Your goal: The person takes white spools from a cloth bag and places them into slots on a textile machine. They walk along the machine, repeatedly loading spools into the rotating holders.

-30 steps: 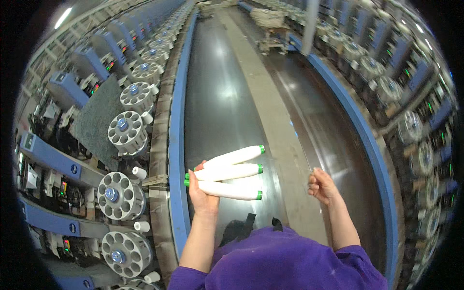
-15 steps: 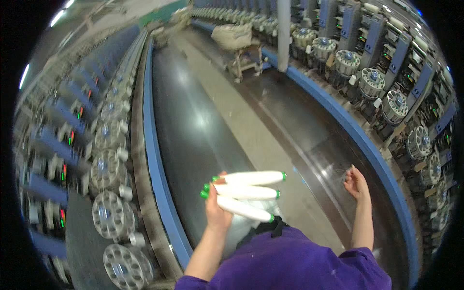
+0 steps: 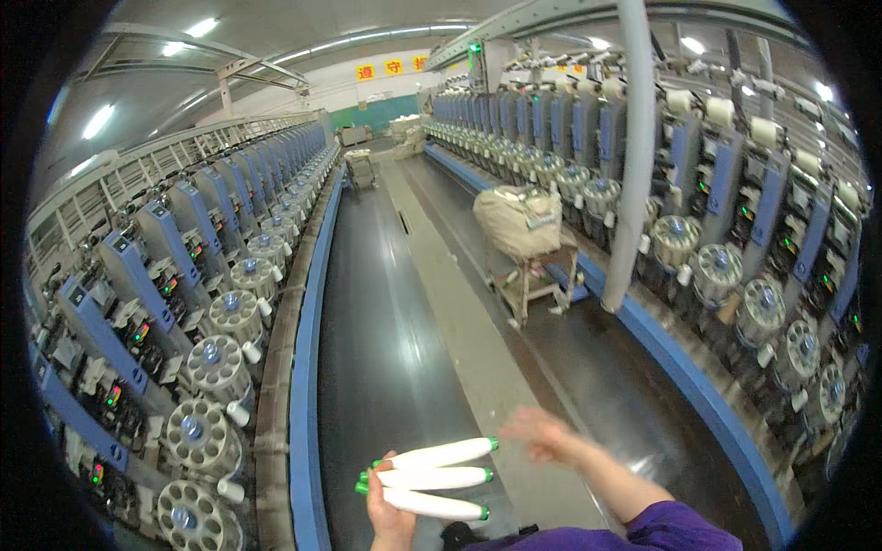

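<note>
Three white yarn bobbins (image 3: 436,478) with green ends lie fanned out in my left hand (image 3: 390,514). It is closed around their left ends at the bottom of the view, and the bobbins point right. Just beyond the right tip of the uppermost bobbin is my right hand (image 3: 542,435), blurred by motion. Its fingers reach left, loosely spread, with nothing visible in them. It looks apart from the bobbins.
Winding machines with round bobbin magazines (image 3: 218,365) line the left side of the aisle, behind a blue rail (image 3: 308,386). A similar row (image 3: 719,266) runs along the right. Ahead on the right stand a cart (image 3: 533,289) bearing a stuffed beige sack (image 3: 519,223) and a grey post (image 3: 634,165).
The view has tilted up, showing more of the aisle. My right hand has swung left toward the bobbin tips. My left hand still holds the three bobbins, now lower in the picture.
</note>
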Action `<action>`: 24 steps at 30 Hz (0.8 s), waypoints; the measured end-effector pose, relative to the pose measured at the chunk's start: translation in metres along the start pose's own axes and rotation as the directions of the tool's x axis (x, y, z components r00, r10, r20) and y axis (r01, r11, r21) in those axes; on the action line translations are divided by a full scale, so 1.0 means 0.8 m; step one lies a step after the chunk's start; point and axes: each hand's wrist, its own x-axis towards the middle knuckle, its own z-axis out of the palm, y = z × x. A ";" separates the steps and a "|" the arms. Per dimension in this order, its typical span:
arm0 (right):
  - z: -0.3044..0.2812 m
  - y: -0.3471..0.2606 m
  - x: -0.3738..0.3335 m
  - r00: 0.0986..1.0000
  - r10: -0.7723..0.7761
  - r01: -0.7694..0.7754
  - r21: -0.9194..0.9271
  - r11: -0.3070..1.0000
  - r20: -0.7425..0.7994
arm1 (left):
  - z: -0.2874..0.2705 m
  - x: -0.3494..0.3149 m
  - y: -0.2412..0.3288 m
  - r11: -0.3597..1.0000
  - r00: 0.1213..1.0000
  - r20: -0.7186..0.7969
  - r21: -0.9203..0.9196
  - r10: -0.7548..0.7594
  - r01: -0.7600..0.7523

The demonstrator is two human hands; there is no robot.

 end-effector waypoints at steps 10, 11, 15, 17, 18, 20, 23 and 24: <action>-0.167 -0.126 0.403 0.933 0.359 -0.352 -0.320 0.880 -0.039 | 0.104 0.568 -0.034 0.991 0.983 0.148 0.087 -0.111 0.099; -0.200 -0.153 0.430 0.933 0.349 -0.361 -0.265 0.894 -0.093 | 0.118 0.623 -0.052 0.984 0.974 0.143 0.064 -0.176 0.168; -0.305 -0.230 0.572 0.940 0.316 -0.341 -0.335 0.878 -0.129 | 0.149 0.819 -0.136 0.955 0.962 0.192 0.261 -0.195 0.142; -0.352 -0.280 0.683 0.927 0.364 -0.350 -0.558 0.753 -0.091 | 0.169 0.926 -0.162 0.954 0.973 0.176 0.286 -0.148 0.094; -0.363 -0.298 0.744 0.921 0.387 -0.318 -0.644 0.695 -0.037 | 0.176 0.978 -0.161 0.943 0.978 0.202 0.332 -0.050 -0.020; -0.375 -0.334 0.855 0.893 0.409 -0.165 -0.707 0.688 0.190 | 0.180 1.067 -0.138 0.903 0.992 0.124 0.427 0.005 -0.058; -0.394 -0.380 1.042 0.748 0.483 -0.083 -0.657 0.749 0.456 | 0.189 1.206 -0.104 0.425 0.931 0.293 0.830 0.217 -0.361; -0.404 -0.390 1.105 0.759 0.467 -0.087 -0.640 0.763 0.453 | 0.193 1.252 -0.106 0.561 0.953 0.206 0.772 0.221 -0.297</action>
